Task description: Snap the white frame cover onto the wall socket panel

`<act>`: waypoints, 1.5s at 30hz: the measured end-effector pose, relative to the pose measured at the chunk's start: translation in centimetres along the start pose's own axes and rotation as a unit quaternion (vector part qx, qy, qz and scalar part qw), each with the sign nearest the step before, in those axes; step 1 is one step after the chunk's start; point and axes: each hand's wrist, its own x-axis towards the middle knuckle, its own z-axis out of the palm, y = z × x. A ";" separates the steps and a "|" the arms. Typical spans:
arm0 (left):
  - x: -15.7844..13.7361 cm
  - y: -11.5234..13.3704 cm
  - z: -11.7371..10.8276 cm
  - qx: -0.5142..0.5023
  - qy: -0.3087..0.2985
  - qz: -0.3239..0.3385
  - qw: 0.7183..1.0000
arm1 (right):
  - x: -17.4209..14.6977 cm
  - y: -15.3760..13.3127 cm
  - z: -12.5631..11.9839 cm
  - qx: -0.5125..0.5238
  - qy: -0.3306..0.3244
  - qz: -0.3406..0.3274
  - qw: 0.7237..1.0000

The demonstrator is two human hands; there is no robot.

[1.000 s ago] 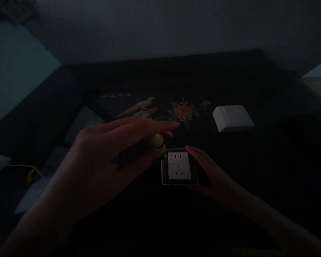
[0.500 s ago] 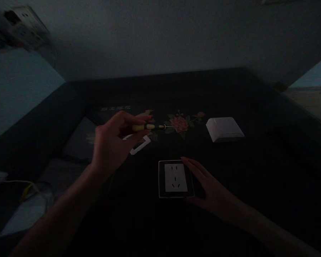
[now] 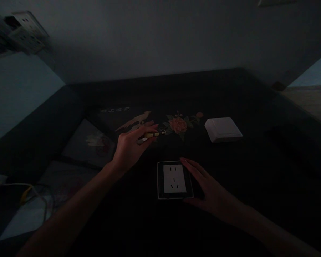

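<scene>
- The room is very dark, so small things are hard to see.
- The left hand [image 3: 130,146] is closed around a small screwdriver with a yellow handle [image 3: 153,134]. The thin metal tip points to the right, toward the painted flower.
- The left hand is low over the dark tabletop [image 3: 256,171], above and to the left of the socket. I cannot tell if it touches the tabletop.
- The right hand [image 3: 211,191] lies flat with its fingers stretched out and holds nothing. Its fingers rest along the right edge of a square wall socket with a white face and a dark frame [image 3: 174,179].
- The socket lies flat on the tabletop, face up, between the two hands.
- A white square switch plate [image 3: 223,129] lies on the tabletop farther back and to the right, well apart from both hands.
- The tabletop has a picture on it: a pale bird [image 3: 135,119] and a pink flower with green leaves [image 3: 178,124], just behind the screwdriver.
- At the far left there is a pale sheet and a yellow cable [image 3: 26,192], low down.
- Up in the left corner, a blurry white socket box [image 3: 25,28] shows on the wall.
</scene>
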 end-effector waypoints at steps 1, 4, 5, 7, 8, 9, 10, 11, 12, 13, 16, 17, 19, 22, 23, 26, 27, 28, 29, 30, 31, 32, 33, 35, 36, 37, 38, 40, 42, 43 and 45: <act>0.0 0.0 0.0 0.013 -0.011 -0.006 1.000 | 0.0 0.0 0.0 -0.001 0.001 0.000 1.000; 0.1 -0.1 -0.2 0.062 -0.059 -0.018 0.996 | 0.0 -0.1 0.0 -0.005 0.001 0.012 1.000; 0.1 -0.1 -0.3 0.076 -0.081 -0.019 0.994 | 0.0 -0.2 0.0 -0.005 0.001 0.015 1.000; 0.0 -0.2 -0.2 0.106 -0.130 -0.019 0.986 | 0.0 -0.3 0.0 -0.004 0.000 0.019 1.000; -0.1 -0.2 -0.1 0.120 -0.153 -0.020 0.981 | 0.0 -0.3 0.0 -0.003 0.000 0.021 1.000; -0.3 -0.3 0.2 0.136 -0.174 -0.021 0.975 | 0.0 -0.3 0.0 -0.002 0.000 0.023 1.000; -0.5 -0.3 0.4 0.153 -0.191 -0.023 0.969 | 0.0 -0.3 0.0 0.000 0.002 0.025 1.000; -0.6 -0.4 0.7 0.169 -0.204 -0.026 0.964 | 0.0 -0.3 0.0 0.001 0.005 0.027 1.000; -0.8 -0.4 1.0 0.186 -0.213 -0.030 0.959 | 0.0 -0.2 0.1 0.003 0.007 0.027 1.000; -1.0 -0.4 1.3 0.201 -0.220 -0.033 0.954 | 0.0 -0.1 0.1 0.004 0.010 0.027 1.000; -1.2 -0.5 1.9 0.235 -0.234 -0.036 0.943 | 0.0 0.0 0.1 0.007 0.010 0.030 0.999; -1.2 -0.6 2.0 0.242 -0.238 -0.035 0.940 | 0.0 0.0 0.1 0.008 0.007 0.030 0.999; -1.2 -0.6 2.1 0.248 -0.244 -0.033 0.937 | -0.1 0.0 0.1 0.009 0.007 0.027 1.000; -1.2 -0.7 2.1 0.249 -0.250 -0.039 0.935 | -0.1 0.0 0.1 0.009 0.011 0.019 1.000; -1.2 -0.7 2.1 0.249 -0.251 -0.043 0.934 | -0.1 0.0 0.1 0.008 0.014 0.016 1.000; -1.2 -0.6 1.9 0.247 -0.254 -0.052 0.934 | -0.1 0.1 0.2 0.003 0.013 0.014 1.000; -1.1 -0.6 1.8 0.247 -0.254 -0.055 0.934 | -0.1 0.1 0.2 0.002 0.010 0.016 1.000; -1.1 -0.5 1.7 0.246 -0.253 -0.057 0.934 | -0.1 0.0 0.2 0.001 0.007 0.018 1.000; -1.0 -0.5 1.6 0.247 -0.252 -0.060 0.934 | -0.1 0.0 0.1 0.000 0.004 0.020 1.000; -0.9 -0.4 1.4 0.247 -0.250 -0.063 0.934 | -0.1 0.0 0.1 0.000 0.003 0.022 1.000; -0.8 -0.4 1.3 0.247 -0.247 -0.065 0.935 | -0.1 -0.1 0.0 0.000 0.002 0.024 1.000; -0.7 -0.5 1.0 0.247 -0.245 -0.067 0.935 | -0.1 -0.1 0.0 0.000 0.001 0.025 1.000; -0.6 -0.5 0.8 0.246 -0.243 -0.068 0.936 | -0.1 -0.2 -0.1 0.001 0.000 0.027 1.000; -0.2 -0.9 0.0 0.245 -0.236 -0.071 0.938 | 0.0 -0.3 -0.2 0.004 -0.006 0.035 0.999; 0.0 -1.2 -0.5 0.245 -0.229 -0.073 0.939 | 0.0 -0.3 -0.2 0.007 -0.010 0.039 0.999; 0.2 -1.5 -1.0 0.245 -0.222 -0.076 0.941 | 0.1 -0.4 -0.2 0.011 -0.013 0.043 0.999; 0.5 -1.9 -1.6 0.245 -0.211 -0.079 0.943 | 0.1 -0.4 -0.3 0.015 -0.015 0.046 0.999; 1.0 -2.8 -2.8 0.240 -0.186 -0.084 0.949 | 0.3 -0.5 -0.4 0.024 -0.014 0.047 0.999; 1.2 -3.8 -3.7 0.232 -0.157 -0.088 0.956 | 0.3 -0.5 -0.7 0.035 -0.012 0.045 0.998; 1.2 -4.3 -4.1 0.226 -0.143 -0.090 0.959 | 0.3 -0.5 -1.0 0.040 -0.011 0.043 0.998; 0.6 -5.2 -4.4 0.210 -0.118 -0.090 0.966 | 0.1 -0.5 -1.5 0.041 -0.001 0.035 0.999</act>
